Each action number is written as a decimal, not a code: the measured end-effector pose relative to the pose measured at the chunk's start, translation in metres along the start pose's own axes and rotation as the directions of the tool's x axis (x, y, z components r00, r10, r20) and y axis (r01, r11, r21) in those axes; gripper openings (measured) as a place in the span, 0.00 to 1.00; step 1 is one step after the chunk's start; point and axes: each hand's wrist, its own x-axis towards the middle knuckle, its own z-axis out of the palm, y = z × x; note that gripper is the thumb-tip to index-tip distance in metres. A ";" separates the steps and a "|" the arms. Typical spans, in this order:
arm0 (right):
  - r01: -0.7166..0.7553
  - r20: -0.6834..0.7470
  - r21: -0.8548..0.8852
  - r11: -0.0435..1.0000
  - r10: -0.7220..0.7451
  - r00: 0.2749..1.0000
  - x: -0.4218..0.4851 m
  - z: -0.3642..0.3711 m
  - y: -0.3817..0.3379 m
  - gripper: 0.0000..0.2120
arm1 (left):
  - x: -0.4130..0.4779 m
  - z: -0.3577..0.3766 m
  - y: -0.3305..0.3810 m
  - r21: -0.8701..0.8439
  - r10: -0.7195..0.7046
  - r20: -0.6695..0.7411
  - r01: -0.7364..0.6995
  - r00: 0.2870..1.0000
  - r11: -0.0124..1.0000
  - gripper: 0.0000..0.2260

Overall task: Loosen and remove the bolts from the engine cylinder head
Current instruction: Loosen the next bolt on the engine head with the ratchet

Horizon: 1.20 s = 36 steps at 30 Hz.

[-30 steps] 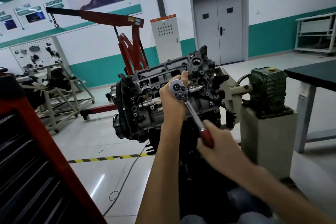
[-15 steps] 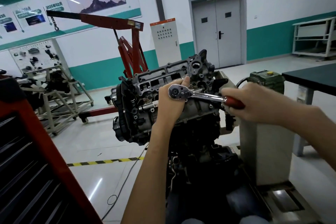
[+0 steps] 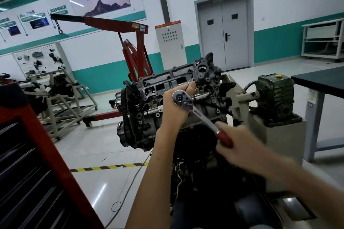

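Note:
The grey engine cylinder head (image 3: 167, 80) faces me, tilted on its stand. A chrome ratchet wrench (image 3: 182, 98) with a red handle sits with its head against the engine face; the bolt under it is hidden. My left hand (image 3: 174, 106) cups the ratchet head from the left, fingertips up over the top. My right hand (image 3: 240, 147) grips the red handle (image 3: 224, 137), which points down and to the right. The right hand is motion-blurred.
A green gearbox (image 3: 273, 96) on a grey pedestal holds the engine from the right. A dark-topped table (image 3: 320, 78) stands further right. A red tool cabinet (image 3: 28, 163) fills the lower left. A red engine hoist (image 3: 134, 50) stands behind. A cable lies on the floor.
My right hand has swung the ratchet handle from pointing right, nearly level, down to the lower right. My left hand has stayed on the ratchet head.

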 end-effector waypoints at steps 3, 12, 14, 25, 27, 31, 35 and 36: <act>0.141 0.165 -0.299 0.944 -0.095 0.982 0.029 -0.063 0.011 0.12 | 0.006 -0.005 0.004 0.032 -0.011 0.042 0.009 0.999 0.999 0.23; -0.086 -0.165 0.126 0.988 0.106 0.981 -0.010 0.031 -0.010 0.15 | -0.002 0.018 -0.001 -0.130 -0.067 -0.251 0.035 0.966 0.991 0.21; -0.124 -0.180 0.370 0.921 0.202 0.963 -0.012 0.065 -0.026 0.13 | 0.001 0.023 0.002 -0.122 -0.049 -0.278 0.015 0.959 0.992 0.20; 0.146 0.155 -0.424 0.894 -0.087 0.984 0.034 -0.078 0.011 0.05 | 0.005 0.000 0.003 0.064 -0.004 0.008 0.004 1.000 0.998 0.24; 0.177 0.148 -0.545 0.820 -0.115 0.982 0.043 -0.089 0.015 0.05 | 0.002 0.006 0.005 0.026 -0.022 -0.043 0.023 0.999 0.999 0.25; 0.014 0.018 -0.216 0.976 -0.010 1.000 0.008 -0.027 0.010 0.12 | -0.005 0.014 -0.001 -0.103 -0.043 -0.173 0.026 0.984 0.994 0.24; -0.141 -0.185 0.311 0.940 0.206 0.961 -0.012 0.058 -0.018 0.10 | -0.003 0.022 0.000 -0.147 -0.067 -0.217 0.035 0.974 0.989 0.21; -0.151 -0.174 0.406 0.901 0.238 0.955 -0.012 0.074 -0.025 0.09 | -0.003 0.023 0.002 -0.097 -0.033 -0.225 0.012 0.974 0.995 0.22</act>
